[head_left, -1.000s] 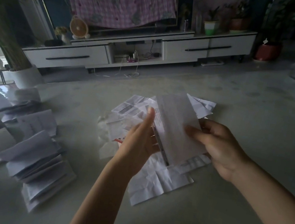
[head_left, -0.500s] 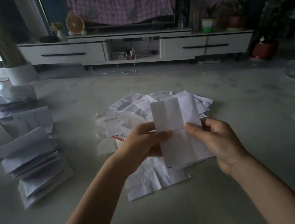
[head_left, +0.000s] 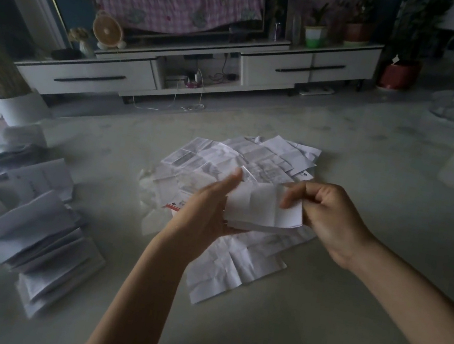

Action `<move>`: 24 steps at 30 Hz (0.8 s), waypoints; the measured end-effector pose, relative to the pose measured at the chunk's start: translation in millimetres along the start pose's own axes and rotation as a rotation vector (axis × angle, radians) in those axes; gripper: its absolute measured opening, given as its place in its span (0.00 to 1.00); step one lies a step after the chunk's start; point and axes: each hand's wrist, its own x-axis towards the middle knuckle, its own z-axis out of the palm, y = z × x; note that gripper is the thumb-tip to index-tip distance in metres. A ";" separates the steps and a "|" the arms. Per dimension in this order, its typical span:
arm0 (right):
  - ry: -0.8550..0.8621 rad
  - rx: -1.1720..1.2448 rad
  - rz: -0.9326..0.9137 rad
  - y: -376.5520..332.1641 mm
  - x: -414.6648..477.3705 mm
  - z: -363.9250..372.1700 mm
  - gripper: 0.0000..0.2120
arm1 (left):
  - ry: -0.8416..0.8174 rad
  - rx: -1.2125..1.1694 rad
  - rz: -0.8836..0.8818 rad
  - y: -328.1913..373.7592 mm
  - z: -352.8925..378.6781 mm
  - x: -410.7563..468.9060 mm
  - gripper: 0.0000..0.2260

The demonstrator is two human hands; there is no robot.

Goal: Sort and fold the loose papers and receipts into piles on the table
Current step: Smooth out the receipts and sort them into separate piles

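Two hands work on one folded sheet (head_left: 261,212), held just above the middle of the table (head_left: 297,334). Left hand (head_left: 206,213): fingers straight, laid against the sheet's left edge and cradling it from below, not curled round it. Right hand (head_left: 332,216): fingers curled, pinching the sheet's right edge. Sheet: doubled over, crease lines visible, layers showing along the lower edge; judged mid-fold, not yet pressed flat or set down. Directly beneath and beyond the hands lies the loose heap (head_left: 251,161): unfolded, creased papers and receipts, overlapping, the count not legible but a fair number. This is the work outstanding. To the left, well apart from the heap, sits the folded pile (head_left: 42,246), many sheets stacked and fanned. A second pile (head_left: 38,179) lies just behind it, with further papers blurred at the left edge of the view. These stand as work done. Estimate: probably past the halfway mark, with the remainder needing sheet-by-sheet folding and placing.
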 end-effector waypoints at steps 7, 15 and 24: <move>-0.126 0.244 0.191 -3.8 2.3 -7.6 0.08 | 0.219 0.219 0.158 -7.8 3.5 3.4 0.02; 0.025 -0.163 -0.022 12.2 -1.2 3.7 0.15 | 0.173 0.414 0.249 -18.2 7.3 5.7 0.09; 0.191 -0.392 -0.330 19.7 -3.1 13.2 0.12 | 0.373 0.432 0.288 -27.4 25.0 7.8 0.14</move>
